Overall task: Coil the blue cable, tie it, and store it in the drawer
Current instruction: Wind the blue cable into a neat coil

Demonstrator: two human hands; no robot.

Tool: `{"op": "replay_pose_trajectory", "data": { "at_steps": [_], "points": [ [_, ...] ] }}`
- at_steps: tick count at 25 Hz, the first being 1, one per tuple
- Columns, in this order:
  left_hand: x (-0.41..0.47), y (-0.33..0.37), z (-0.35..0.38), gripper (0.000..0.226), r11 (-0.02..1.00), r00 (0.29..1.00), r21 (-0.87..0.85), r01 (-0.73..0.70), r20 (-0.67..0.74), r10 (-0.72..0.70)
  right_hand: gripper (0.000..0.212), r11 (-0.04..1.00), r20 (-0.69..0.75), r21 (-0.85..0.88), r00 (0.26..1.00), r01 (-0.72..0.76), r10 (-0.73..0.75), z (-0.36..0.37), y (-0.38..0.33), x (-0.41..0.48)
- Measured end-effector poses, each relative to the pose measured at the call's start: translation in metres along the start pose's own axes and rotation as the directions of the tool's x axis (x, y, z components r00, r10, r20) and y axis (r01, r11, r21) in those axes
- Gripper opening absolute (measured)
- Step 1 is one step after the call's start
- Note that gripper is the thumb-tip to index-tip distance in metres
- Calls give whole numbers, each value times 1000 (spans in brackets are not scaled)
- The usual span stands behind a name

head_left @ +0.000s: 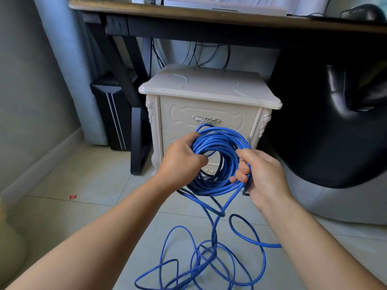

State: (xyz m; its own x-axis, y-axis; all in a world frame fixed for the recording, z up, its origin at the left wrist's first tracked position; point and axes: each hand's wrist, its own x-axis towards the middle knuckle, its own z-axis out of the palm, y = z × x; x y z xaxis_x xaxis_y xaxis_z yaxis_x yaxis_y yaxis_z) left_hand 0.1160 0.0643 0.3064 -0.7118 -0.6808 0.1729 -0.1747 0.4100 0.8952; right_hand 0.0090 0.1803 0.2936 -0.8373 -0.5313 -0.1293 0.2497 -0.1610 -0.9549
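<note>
Both hands are on the blue cable (219,140), which is wound into a round bundle of many loops held up in the air between them. On the bundle's left side, the left hand (182,158) grips it with fingers curled into the middle of the ring and the thumb over the outer strands. On the opposite side, the right hand (261,174) holds it with the thumb on top and the fingertips hooked round the strands from the outside, so that they show inside the ring. From the bottom of the bundle the rest of the cable hangs down and lies in loose, crossing loops on the tiled floor (100,181), near the person.

Just behind the bundle stands a cream nightstand (209,86). Its top drawer (184,114) is closed, and the highest loop reaches up to the drawer's silver handle (206,119). The front below is mostly hidden by the bundle. A dark desk (188,15) spans above the nightstand, with a black computer tower (113,114) to the left and a black chair (335,126) to the right.
</note>
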Motion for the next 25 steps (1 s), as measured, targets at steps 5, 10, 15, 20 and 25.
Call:
{"op": "replay_pose_trajectory", "data": {
  "at_steps": [5,10,15,20,25],
  "points": [
    [16,-22,-46,24,913,964,-391,118,-177,-200,20,992,-267,-116,960,58,-88,-60,-19,39],
    [20,-28,-42,20,882,948,-380,278,-39,-315,20,829,-62,-549,994,-110,91,-58,-2,52],
    [20,-26,-38,22,961,975,-186,203,-51,-216,43,544,30,-827,976,145,-215,-30,-18,24],
    [20,-28,-32,23,971,978,-131,200,-38,-206,66,892,449,-397,894,216,-16,-4,-5,12],
    [16,-24,-26,24,966,979,-162,204,55,-197,66,923,508,-365,857,123,87,2,1,9]
  ]
}}
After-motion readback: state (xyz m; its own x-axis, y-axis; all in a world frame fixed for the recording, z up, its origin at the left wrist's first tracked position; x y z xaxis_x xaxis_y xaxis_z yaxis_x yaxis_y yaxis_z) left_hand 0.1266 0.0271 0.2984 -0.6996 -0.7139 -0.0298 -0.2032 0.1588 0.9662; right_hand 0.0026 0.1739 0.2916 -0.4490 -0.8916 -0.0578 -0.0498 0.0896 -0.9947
